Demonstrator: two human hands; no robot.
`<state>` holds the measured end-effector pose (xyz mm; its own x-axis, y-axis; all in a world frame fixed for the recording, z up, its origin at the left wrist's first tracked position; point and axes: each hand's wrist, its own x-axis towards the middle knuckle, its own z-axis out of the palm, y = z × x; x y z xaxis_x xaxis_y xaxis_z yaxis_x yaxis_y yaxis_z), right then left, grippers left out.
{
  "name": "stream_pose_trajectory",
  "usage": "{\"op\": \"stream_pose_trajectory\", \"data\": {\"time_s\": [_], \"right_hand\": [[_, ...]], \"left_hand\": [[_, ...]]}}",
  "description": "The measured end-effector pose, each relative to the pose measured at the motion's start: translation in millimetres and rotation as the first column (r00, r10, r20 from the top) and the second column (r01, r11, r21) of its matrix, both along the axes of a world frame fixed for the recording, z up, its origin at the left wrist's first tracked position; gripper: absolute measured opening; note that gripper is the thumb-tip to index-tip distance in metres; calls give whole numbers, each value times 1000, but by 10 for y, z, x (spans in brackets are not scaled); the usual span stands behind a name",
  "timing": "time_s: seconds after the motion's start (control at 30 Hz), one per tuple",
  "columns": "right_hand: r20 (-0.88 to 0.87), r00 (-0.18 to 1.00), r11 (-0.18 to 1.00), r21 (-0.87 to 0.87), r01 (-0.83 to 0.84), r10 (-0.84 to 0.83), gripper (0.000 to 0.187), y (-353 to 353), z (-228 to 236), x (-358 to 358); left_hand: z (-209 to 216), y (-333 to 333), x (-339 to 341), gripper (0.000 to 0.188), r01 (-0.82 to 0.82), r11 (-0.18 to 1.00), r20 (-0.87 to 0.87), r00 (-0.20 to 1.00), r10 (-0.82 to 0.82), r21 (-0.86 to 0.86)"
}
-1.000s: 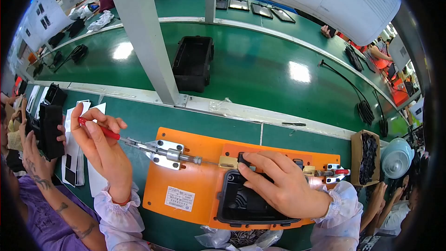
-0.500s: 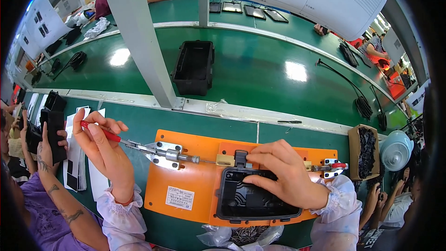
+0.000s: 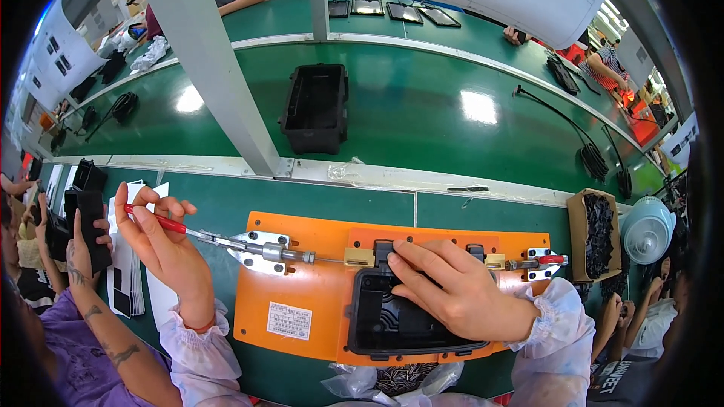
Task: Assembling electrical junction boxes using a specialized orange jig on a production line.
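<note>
On the left, my left hand (image 3: pixel 170 256) grips the red handle (image 3: pixel 157 218) of a toggle clamp (image 3: pixel 264 250), some of its fingers loosely raised. The clamp's thin rod runs to a brass block (image 3: pixel 360 257) beside the box's hinge. A black plastic box (image 3: pixel 369 335) sits open side up on an orange fixture plate (image 3: pixel 253 294). Over the box's far edge lies my right hand (image 3: pixel 460 286), its fingertips on the black hinge part (image 3: pixel 382 250). Its thumb is mostly hidden. A second toggle clamp (image 3: pixel 537 262) with a red handle stands to the right.
A bag of small metal pins (image 3: pixel 403 379) lies at the near edge. To the right are a carton of black parts (image 3: pixel 598 234) and a pale blue fan (image 3: pixel 647 235). Another black box (image 3: pixel 315 109) stands beyond the rail. A co-worker's tattooed arm (image 3: pixel 109 335) is close on the left.
My right hand has shifted and flattened, its fingertips now further over the hinge part and its thumb tucked from sight. My left hand stays on the red handle.
</note>
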<state>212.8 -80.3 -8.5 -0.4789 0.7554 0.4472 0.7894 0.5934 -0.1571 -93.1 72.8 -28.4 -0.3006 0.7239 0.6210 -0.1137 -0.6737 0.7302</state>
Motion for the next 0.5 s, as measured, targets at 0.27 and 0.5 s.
{"op": "stream_pose_trajectory", "data": {"time_s": [0.27,0.5], "right_hand": [[41,998,999,-29,-40,41,47,3,25,0],[-41,998,999,-5,-42,42,48,33,-44,-3]], "left_hand": [[89,-83,110,35,2,1000,-28,1000,-2,15],[67,-78,41,30,31,999,-177,984,-24,37]]}}
